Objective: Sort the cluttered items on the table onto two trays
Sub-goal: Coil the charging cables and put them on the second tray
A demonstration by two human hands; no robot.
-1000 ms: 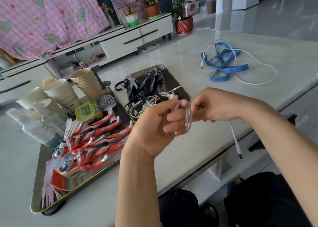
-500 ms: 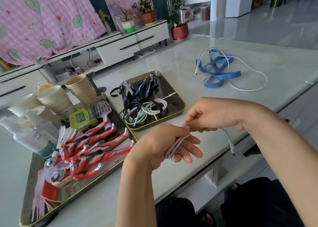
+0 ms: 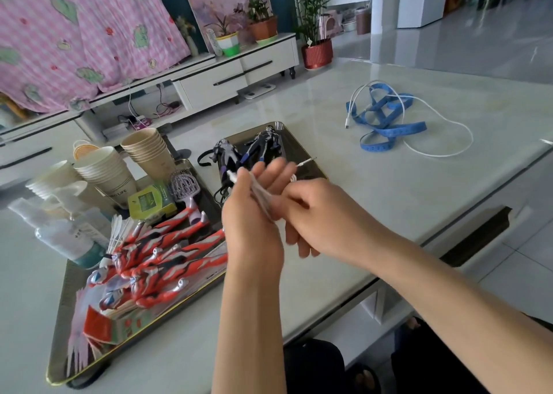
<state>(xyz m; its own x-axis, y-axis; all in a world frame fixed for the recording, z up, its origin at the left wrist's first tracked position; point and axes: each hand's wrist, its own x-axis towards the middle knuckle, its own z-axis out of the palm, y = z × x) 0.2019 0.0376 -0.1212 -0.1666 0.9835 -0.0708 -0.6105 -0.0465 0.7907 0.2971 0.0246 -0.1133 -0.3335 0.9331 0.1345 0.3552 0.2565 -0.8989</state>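
Two hands meet above the near edge of the table (image 3: pixel 389 202), both on one coiled white cable (image 3: pixel 261 197). The left hand (image 3: pixel 254 214) is raised with its fingers reaching up almost straight. The coil lies across its palm, and the thumb pins the cable where a white plug pokes out to the left. Motion blur softens the details. The right hand (image 3: pixel 314 214) comes in from the right with its fingers curled, pinching the near end of the same coil.

Just behind the hands sits the small tray (image 3: pixel 294 145), holding two dark figures (image 3: pixel 257 148) and some black cords, partly hidden by the fingers. To its left, the large tray (image 3: pixel 67 298) carries red and silver figures (image 3: pixel 167 253), a purple hairbrush (image 3: pixel 185 184), a green box (image 3: pixel 151 202) and stacks of paper cups (image 3: pixel 146 154). Clear bottles (image 3: pixel 64 235) lie at its far left corner.

Well apart, on the far right of the table, a blue tape measure (image 3: pixel 386 120) lies tangled with a loose white cable (image 3: pixel 443 154).
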